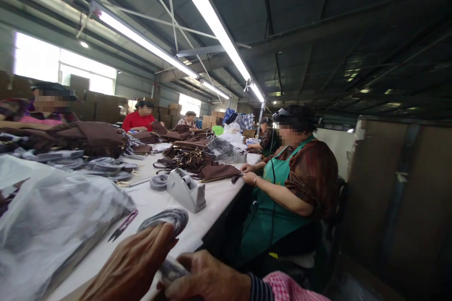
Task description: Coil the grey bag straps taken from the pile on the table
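Observation:
My left hand (129, 261) is at the bottom of the view, its fingers close together against a coiled grey strap (169, 218) that shows beyond them. To its right, my right hand (208, 275) has its thumb and fingers closed round a grey, shiny part of a coil (173, 269) just above the table edge. Whether both pieces belong to one coil cannot be made out. A grey tape dispenser (187, 190) stands on the white table (219, 200) beyond my hands, beside another small grey coil (158, 182).
Clear plastic bags (63, 225) cover the near left, beside purple-handled snips (123, 225). Brown fabric bags (88, 138) and grey straps (109, 165) lie piled farther back. A person in a green apron (271, 197) sits at the right table edge; others sit beyond.

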`<action>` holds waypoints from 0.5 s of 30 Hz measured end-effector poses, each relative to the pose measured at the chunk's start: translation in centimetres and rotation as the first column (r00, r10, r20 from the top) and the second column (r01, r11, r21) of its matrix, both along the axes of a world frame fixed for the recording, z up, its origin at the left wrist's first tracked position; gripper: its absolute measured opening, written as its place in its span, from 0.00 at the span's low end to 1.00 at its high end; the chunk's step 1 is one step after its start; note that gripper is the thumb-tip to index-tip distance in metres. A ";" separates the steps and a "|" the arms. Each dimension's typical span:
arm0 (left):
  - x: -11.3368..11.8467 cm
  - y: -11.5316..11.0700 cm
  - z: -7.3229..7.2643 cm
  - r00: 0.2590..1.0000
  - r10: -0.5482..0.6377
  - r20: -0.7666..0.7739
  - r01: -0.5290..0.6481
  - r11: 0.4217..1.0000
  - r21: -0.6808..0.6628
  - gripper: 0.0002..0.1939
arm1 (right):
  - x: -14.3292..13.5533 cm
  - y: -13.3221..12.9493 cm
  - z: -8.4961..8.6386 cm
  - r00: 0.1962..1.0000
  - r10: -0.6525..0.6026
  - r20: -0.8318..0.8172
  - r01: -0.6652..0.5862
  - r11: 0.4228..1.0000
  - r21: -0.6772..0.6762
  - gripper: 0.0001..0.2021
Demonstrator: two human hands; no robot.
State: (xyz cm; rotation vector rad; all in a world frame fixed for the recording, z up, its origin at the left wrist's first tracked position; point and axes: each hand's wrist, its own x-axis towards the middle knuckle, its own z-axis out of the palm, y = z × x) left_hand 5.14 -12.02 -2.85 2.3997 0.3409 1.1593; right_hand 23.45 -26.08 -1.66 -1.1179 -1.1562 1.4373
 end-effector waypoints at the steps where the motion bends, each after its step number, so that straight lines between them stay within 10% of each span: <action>1: 0.1 0.0 0.2 1.000 -0.011 -0.018 0.011 1.000 0.004 0.17 | 0.9 -0.3 0.7 0.999 0.029 0.015 -0.028 0.998 -0.056 0.22; 11: 1.7 -0.5 -1.2 0.994 -0.031 -0.106 0.030 0.999 -0.014 0.13 | 5.4 0.3 3.7 0.886 0.308 0.347 -0.265 0.950 -0.165 0.18; 15: 0.7 0.8 -1.8 0.994 0.010 -0.106 -0.012 1.000 -0.019 0.13 | 6.4 2.2 2.7 0.560 -0.031 0.828 -0.286 0.931 0.228 0.13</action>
